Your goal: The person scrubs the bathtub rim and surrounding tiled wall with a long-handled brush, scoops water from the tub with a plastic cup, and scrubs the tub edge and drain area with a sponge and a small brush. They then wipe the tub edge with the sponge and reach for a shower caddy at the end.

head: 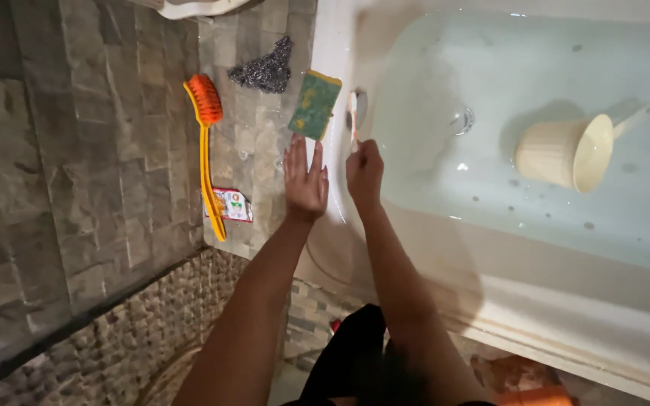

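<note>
My left hand (305, 180) lies flat with fingers spread on the stone ledge, its fingertips just below a green and yellow sponge (314, 104). My right hand (363, 170) is closed around the handle of a small toothbrush (353, 119), whose head rests against the white rim of the bathtub (340, 45). A metal scouring pad (264, 71) sits beyond the sponge. An orange long-handled brush (208, 146) lies to the left on the ledge.
The tub holds water, with a cream plastic jug (569, 153) floating on its side and dark specks around it. A small printed sachet (232, 204) lies beside the brush handle. A grey stone tile wall (77, 165) lies to the left.
</note>
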